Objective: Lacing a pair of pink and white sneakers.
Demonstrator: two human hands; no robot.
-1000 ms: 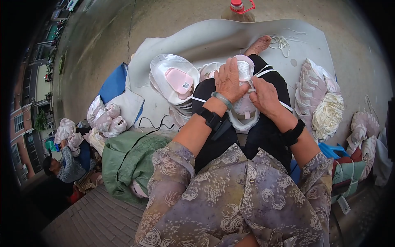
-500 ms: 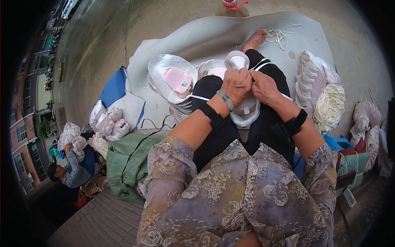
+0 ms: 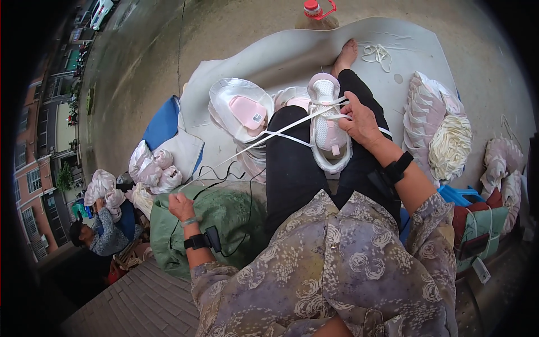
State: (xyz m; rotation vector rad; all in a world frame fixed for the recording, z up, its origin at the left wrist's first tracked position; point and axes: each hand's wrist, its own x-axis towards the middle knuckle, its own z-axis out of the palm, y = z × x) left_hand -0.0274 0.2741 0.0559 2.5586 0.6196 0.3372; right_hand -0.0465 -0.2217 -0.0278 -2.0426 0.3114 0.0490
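A pale pink and white shoe upper (image 3: 329,135) lies between my thighs, its toe pointing away from me. White lace crosses its tongue. My left hand (image 3: 181,206) is out at the far left above the green cloth, closed on one end of the shoelace (image 3: 247,150), which runs taut across to the upper. At the upper's right side, my right hand (image 3: 360,119) has its fingers bent around the lace loops. Several more uppers (image 3: 247,109) are stacked beside my left leg, with pink insole-shaped pieces showing inside.
Bundles of pink-white uppers (image 3: 421,115) and a coil of cream laces (image 3: 451,147) lie on the right. A loose lace (image 3: 377,56) rests on the grey sheet (image 3: 258,53). Beyond it stands a red-capped jug (image 3: 317,17). Green cloth (image 3: 213,230) covers something left; another person (image 3: 104,230) sits farther off.
My left hand has swung from the shoe upper out to the far left, drawing the lace out straight. My right hand stays by the upper, whose laced front is now uncovered.
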